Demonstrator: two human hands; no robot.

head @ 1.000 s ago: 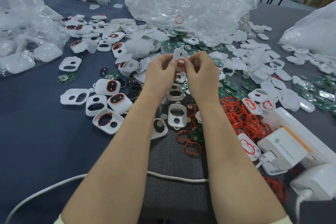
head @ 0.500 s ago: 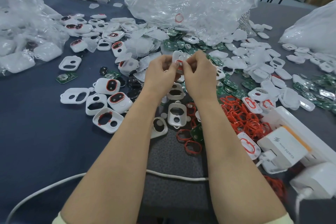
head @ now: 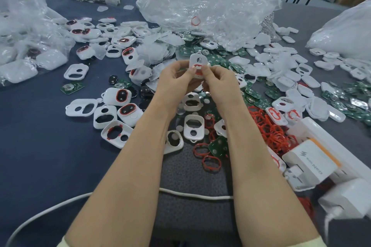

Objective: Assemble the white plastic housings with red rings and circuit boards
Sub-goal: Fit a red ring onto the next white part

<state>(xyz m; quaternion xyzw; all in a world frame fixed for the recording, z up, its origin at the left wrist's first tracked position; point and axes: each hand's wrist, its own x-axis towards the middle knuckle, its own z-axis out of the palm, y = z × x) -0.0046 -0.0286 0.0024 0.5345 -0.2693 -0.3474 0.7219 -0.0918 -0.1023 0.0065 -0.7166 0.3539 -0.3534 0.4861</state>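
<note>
Two hands work above a blue-covered table (head: 40, 156): the left hand (head: 176, 81) and right hand (head: 219, 83) pinch a white plastic housing (head: 198, 59) between curled fingers and thumbs, holding it upright in the air, clear of the parts below. A red ring (head: 197, 65) shows in its lower opening at the thumb tips. Loose housings (head: 193, 126), a heap of red rings (head: 275, 132), green circuit boards (head: 215, 59) and a crumpled clear bag (head: 200, 0) crowd the table.

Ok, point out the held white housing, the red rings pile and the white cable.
white housing (head: 199, 62): head view, white bridge between its openings.
red rings pile (head: 275, 132): head view, pile's middle.
white cable (head: 192, 194): head view, stretch between forearms.
</note>
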